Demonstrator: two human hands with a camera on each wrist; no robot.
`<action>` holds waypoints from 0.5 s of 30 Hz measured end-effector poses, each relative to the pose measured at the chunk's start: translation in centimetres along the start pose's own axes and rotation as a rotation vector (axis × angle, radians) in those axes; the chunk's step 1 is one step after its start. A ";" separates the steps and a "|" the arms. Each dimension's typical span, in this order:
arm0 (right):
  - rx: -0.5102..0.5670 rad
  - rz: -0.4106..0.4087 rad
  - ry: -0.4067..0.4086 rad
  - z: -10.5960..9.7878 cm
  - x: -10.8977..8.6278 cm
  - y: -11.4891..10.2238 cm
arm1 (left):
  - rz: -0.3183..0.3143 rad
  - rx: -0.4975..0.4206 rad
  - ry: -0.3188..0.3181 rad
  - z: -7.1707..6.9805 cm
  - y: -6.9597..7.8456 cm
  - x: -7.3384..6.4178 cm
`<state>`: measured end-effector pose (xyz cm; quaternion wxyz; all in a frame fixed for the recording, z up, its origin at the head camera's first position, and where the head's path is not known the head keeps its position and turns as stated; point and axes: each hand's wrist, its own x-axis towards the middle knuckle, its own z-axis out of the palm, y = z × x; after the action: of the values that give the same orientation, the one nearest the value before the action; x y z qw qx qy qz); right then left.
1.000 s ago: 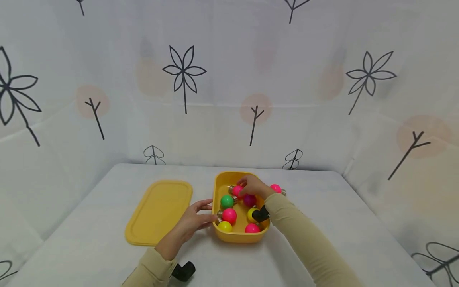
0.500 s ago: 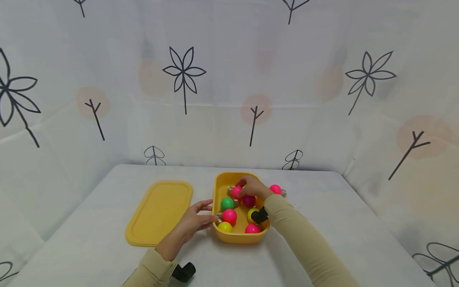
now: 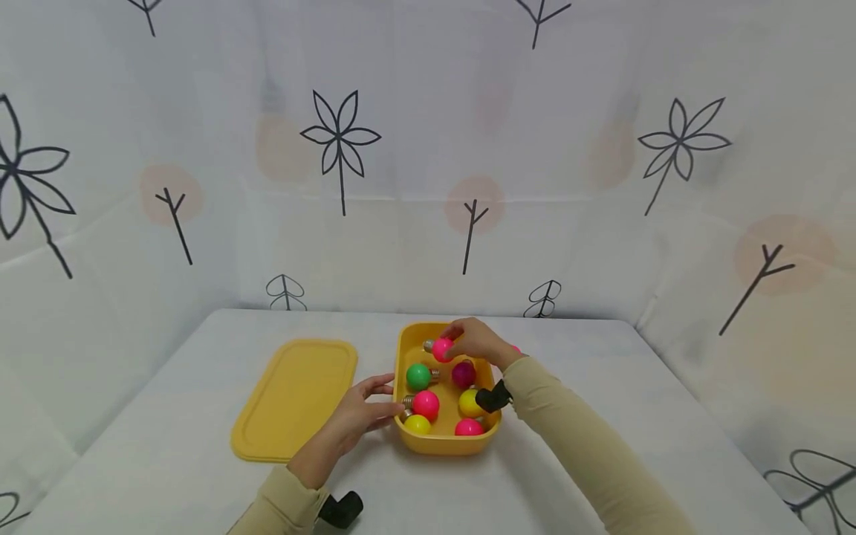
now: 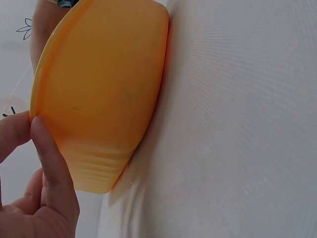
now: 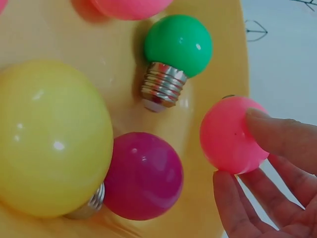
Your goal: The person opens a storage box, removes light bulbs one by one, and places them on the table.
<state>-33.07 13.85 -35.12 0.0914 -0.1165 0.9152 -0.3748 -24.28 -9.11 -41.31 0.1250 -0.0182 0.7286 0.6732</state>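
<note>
My right hand [image 3: 476, 339] pinches a pink light bulb [image 3: 443, 350] by its round globe, over the far part of a yellow plastic tub [image 3: 449, 444]. In the right wrist view the thumb and fingertips press the pink globe from two sides, its metal base mostly hidden. My left hand [image 3: 364, 409] holds the tub's left rim between thumb and finger, seen closer in the left wrist view. Inside the tub lie a green bulb [image 3: 418, 377], a purple bulb [image 3: 464, 374], two yellow bulbs and two other pink bulbs, with silvery screw bases.
A flat yellow lid [image 3: 297, 397] lies on the white table [image 3: 200, 446], left of the tub. Another pink bulb [image 3: 515, 348] rests outside the tub at right, mostly hidden behind my right wrist. A patterned white cloth [image 3: 401, 245] stands behind the table.
My right hand has risen slightly, lifting the pink bulb off the spot where it lay among the others. The green bulb has shifted slightly. My left hand stays at the rim.
</note>
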 end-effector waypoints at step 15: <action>0.026 -0.014 0.043 -1.9 -2.0 0.1 | 0.020 0.001 -0.015 0.0 -0.1 -0.1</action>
<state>-31.64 15.75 -33.72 0.0706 -0.1138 0.9112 -0.3896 -24.20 -9.11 -41.37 0.1237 -0.0061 0.7282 0.6741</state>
